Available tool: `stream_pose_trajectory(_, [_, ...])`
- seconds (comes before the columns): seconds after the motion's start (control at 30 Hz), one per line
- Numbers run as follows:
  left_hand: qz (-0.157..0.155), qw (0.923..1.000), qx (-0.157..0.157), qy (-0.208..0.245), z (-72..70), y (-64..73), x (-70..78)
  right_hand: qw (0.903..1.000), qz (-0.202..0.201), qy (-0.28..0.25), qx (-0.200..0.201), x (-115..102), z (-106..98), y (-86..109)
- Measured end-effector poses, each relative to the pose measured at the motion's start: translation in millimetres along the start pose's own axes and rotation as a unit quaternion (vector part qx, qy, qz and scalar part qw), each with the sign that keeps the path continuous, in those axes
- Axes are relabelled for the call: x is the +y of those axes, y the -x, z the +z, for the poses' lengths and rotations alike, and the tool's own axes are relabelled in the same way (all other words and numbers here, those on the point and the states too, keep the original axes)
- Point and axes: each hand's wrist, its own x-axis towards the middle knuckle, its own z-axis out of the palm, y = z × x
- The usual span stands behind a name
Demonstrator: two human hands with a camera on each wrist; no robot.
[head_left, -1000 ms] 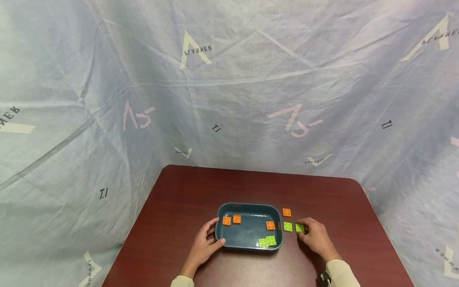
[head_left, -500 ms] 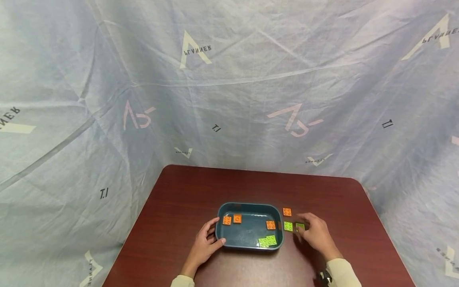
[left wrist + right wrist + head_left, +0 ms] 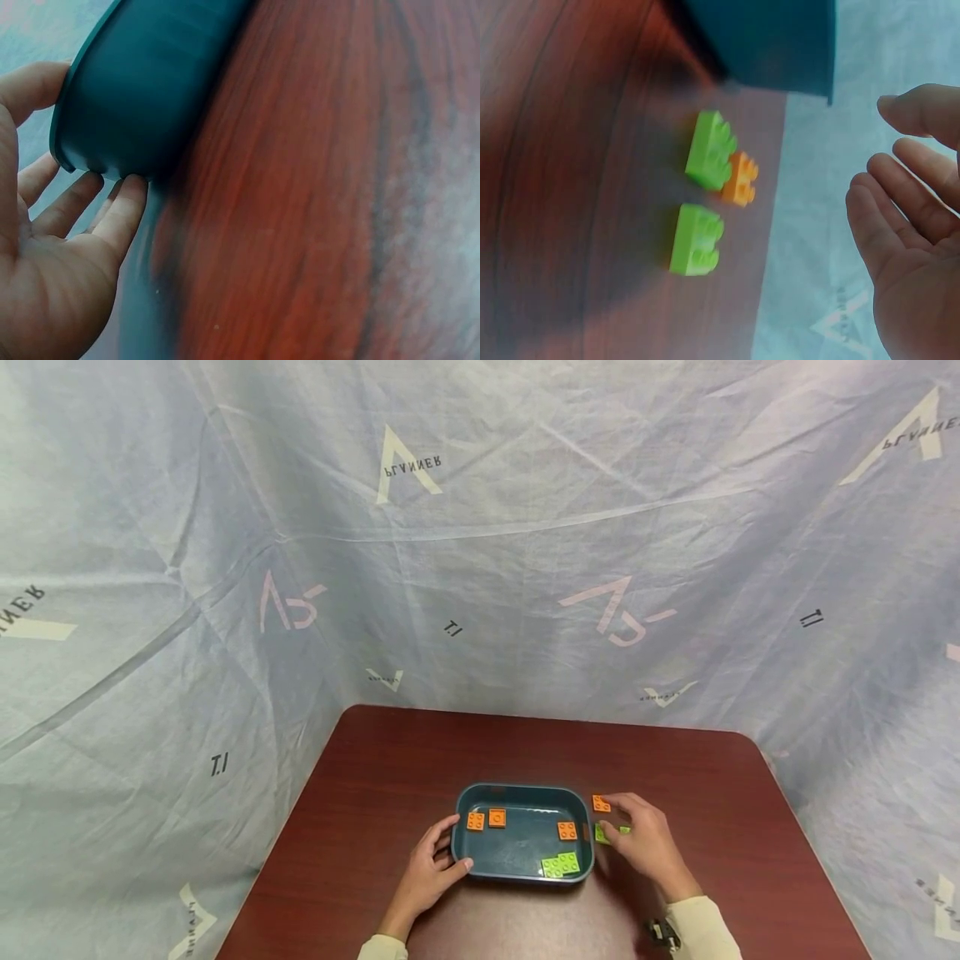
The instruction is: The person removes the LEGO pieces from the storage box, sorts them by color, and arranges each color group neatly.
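My left hand [image 3: 426, 875] holds the left end of a dark teal tray [image 3: 510, 852]. In the left wrist view its fingertips [image 3: 133, 187] rest against the outer wall, with the thumb at the rim. My right hand [image 3: 651, 845] hovers, fingers apart, over the toy building blocks right of the tray. Below it are a green block [image 3: 709, 154], an orange block [image 3: 739, 180] beside that, and another green block [image 3: 694, 241], all standing on the table apart from the hand in the right wrist view. Nothing shows between the right thumb and fingers.
Inside the tray, orange blocks [image 3: 475, 822] lie toward the left, one orange block [image 3: 567, 832] at the right, and green blocks [image 3: 558, 865] in the front right corner. The brown table [image 3: 420, 743] ends at printed grey cloth [image 3: 480, 568] hanging behind and at both sides.
My right hand has left the rightmost green block and moved left and away from me, over the other green block and near the orange one. The left hand and tray are still.
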Motion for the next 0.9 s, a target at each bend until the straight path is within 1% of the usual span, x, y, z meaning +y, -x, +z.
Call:
stream_pose_trajectory(0.07, [0.0, 1.0, 0.0, 0.0, 0.1, -0.1, 0.2, 1.0, -0.006, -0.007, 0.002, -6, 3, -0.5])
stream_pose_trajectory(0.3, [0.0, 1.0, 0.003, -0.003, 0.3, 0.2, 1.6, 0.9976, -0.022, -0.065, -0.002, -25, 15, -1.3])
stream_pose_trajectory(0.37, [-0.004, 1.0, 0.005, -0.007, 0.3, 0.3, 1.4, 0.9973, -0.037, -0.064, 0.004, -30, 19, -2.4])
stream_pose_trajectory(0.53, [-0.008, 0.9999, 0.008, -0.012, -0.1, 1.2, 0.4, 0.9954, -0.087, -0.033, 0.022, -39, 33, -6.8])
stream_pose_trajectory(0.6, [-0.007, 0.9999, 0.008, -0.012, 0.1, 1.5, 0.4, 0.9943, -0.1, -0.027, 0.026, -43, 39, -8.0])
stream_pose_trajectory(0.73, [-0.007, 0.9999, 0.006, -0.011, 0.7, 2.0, 0.7, 0.9943, -0.098, -0.037, 0.02, -51, 53, -9.2])
stream_pose_trajectory(0.9, [-0.004, 0.9999, 0.008, -0.01, 1.2, 1.6, 1.2, 0.9934, -0.093, -0.066, -0.01, -61, 70, -11.5])
